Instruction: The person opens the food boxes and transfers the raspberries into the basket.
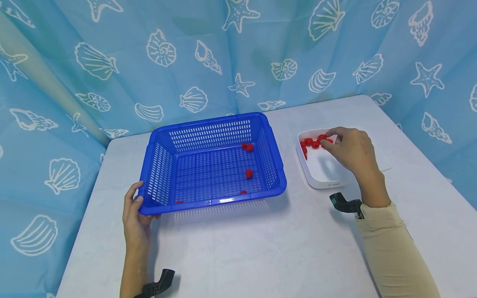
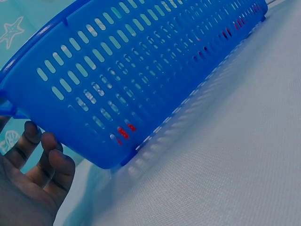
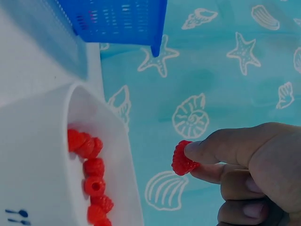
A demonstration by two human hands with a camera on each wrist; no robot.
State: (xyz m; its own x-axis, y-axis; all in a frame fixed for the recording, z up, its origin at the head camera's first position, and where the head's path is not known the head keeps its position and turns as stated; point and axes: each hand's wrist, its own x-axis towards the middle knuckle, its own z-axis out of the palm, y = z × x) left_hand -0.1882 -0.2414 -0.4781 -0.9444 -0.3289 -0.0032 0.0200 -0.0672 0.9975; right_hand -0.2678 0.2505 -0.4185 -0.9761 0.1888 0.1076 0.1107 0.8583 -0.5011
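A blue plastic basket [image 1: 212, 203] with slotted walls stands on the table. Inside it lie several red raspberries [image 1: 249, 174], some half hidden behind the front rim. My left hand [image 1: 135, 219] grips the basket's near left corner, its fingers [image 2: 61, 162] curled below the rim. To the basket's right is a white box [image 1: 316, 180] with rounded corners, holding raspberries [image 3: 94, 185] along its walls. Over this box my right hand [image 1: 352, 149] pinches one raspberry [image 3: 182, 157] between thumb and index finger. In the right wrist view, that raspberry hangs apart from the others.
A white cloth covers the table [image 1: 231, 252]. Blue curtains [image 1: 261, 49] with white shell and starfish prints hang behind and at both sides. Each wrist carries a black mount [image 1: 346, 203]. Dark utensil symbols mark the box's outer wall [image 3: 33, 174].
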